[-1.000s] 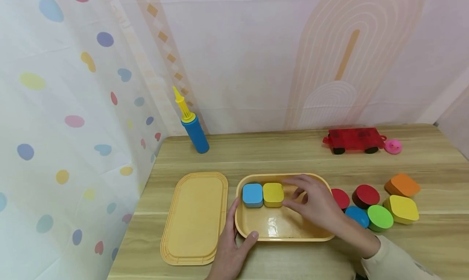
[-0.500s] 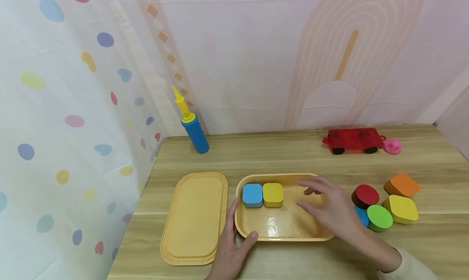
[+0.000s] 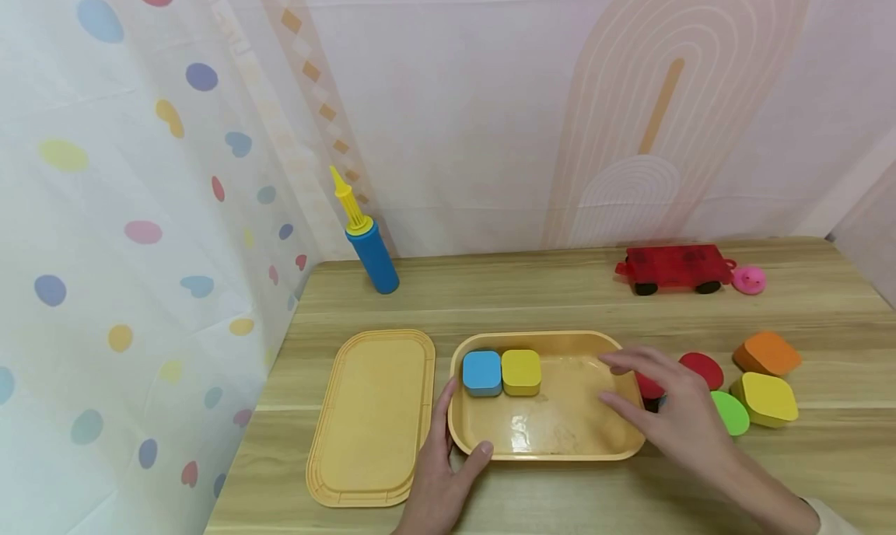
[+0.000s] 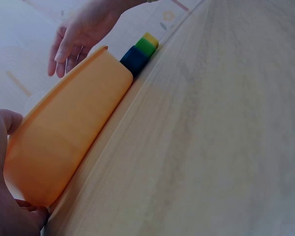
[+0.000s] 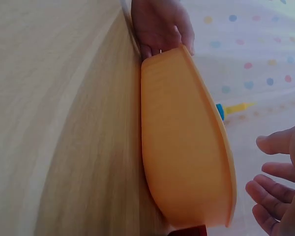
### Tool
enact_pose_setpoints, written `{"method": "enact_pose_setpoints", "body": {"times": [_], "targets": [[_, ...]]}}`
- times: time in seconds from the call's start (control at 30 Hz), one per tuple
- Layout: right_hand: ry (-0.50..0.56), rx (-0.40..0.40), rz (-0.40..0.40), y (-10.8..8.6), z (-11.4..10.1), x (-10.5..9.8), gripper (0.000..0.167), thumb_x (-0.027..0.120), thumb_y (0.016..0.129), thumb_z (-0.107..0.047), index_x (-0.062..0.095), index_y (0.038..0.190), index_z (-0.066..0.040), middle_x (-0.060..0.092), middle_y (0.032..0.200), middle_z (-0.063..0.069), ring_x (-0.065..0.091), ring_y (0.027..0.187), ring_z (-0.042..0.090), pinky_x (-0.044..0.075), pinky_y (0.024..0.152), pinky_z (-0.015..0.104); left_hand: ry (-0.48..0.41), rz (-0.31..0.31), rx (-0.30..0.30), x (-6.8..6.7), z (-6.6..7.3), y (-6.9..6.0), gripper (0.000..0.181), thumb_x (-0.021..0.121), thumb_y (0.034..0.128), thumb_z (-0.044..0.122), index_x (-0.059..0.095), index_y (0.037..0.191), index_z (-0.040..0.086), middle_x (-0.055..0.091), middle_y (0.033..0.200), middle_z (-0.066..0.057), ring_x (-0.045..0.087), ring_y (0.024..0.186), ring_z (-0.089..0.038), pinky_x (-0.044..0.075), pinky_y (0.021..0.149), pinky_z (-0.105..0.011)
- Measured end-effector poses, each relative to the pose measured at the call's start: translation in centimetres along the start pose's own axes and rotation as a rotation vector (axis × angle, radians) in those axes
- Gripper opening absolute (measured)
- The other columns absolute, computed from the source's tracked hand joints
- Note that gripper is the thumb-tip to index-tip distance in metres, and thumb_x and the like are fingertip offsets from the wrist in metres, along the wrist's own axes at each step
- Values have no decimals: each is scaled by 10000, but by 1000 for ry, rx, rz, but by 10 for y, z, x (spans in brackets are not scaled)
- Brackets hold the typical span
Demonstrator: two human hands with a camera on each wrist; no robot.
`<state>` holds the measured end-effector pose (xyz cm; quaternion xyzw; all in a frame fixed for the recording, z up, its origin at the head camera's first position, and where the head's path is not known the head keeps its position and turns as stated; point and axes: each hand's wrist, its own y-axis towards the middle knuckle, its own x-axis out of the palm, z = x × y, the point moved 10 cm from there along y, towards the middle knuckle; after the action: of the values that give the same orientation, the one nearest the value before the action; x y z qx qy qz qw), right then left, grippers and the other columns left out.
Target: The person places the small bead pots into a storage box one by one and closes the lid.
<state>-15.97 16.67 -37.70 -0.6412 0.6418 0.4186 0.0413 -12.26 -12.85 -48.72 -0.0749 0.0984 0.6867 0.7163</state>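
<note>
A light orange box (image 3: 574, 445) holds a blue block (image 3: 482, 370) and a yellow block (image 3: 521, 368) side by side in its far left corner. My left hand (image 3: 439, 473) grips the box's near left corner, thumb at the near rim and fingers along the left side. Above the box's right end hovers my right hand (image 3: 679, 410), empty, thumb and fingers spread apart. In the right wrist view that hand (image 5: 282, 182) is beside the box wall (image 5: 182, 142), not touching it. The left wrist view shows the left hand (image 4: 7, 172) against the box (image 4: 69, 128).
Right of the box lie red pieces (image 3: 702, 370), a green piece (image 3: 730, 413), a yellow block (image 3: 767, 400) and an orange block (image 3: 767, 354). A flat lid (image 3: 374, 414) lies left. Behind stand a blue pump (image 3: 374, 259), a red cart (image 3: 677, 267) and a pink toy (image 3: 750, 280).
My right hand has moved right, from beside the yellow block to over the box's right end, and now partly covers the loose pieces. The left hand and both blocks in the box stay put.
</note>
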Motion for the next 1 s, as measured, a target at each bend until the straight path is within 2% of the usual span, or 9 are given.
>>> {"method": "enact_pose_setpoints", "body": {"times": [0.33,0.57,0.87,1.0], "targets": [[-16,-1,39,-13,9,-17,559,1000,720,48,844,1227,-128,782,1156,-19,624,1088,-83,500,891,59,-8,1,18,1,0,0,888,787,1042,256,271,1764,286,350,1776,-174,406,1595,-372,327,1217,-197],[-23,24,40,-20,17,-26,591,1004,710,57,844,1246,-136,768,1149,-56,603,1096,-94,477,900,43,-7,9,21,0,-1,-1,885,783,1043,239,271,1763,286,346,1776,-180,403,1597,-370,325,1216,-197],[-41,10,63,-26,22,-46,651,976,692,128,828,1273,-126,747,1155,-117,618,1038,-91,467,923,26,-43,5,-1,1,-4,0,914,797,1033,228,260,1766,327,327,1790,-142,382,1610,-314,309,1225,-182],[-68,28,77,-31,27,-53,651,988,692,101,831,1276,-139,729,1162,-159,591,1108,-134,415,980,-1,-42,2,14,1,-3,0,907,793,1036,220,264,1766,314,332,1785,-167,389,1604,-348,313,1222,-182]]}}
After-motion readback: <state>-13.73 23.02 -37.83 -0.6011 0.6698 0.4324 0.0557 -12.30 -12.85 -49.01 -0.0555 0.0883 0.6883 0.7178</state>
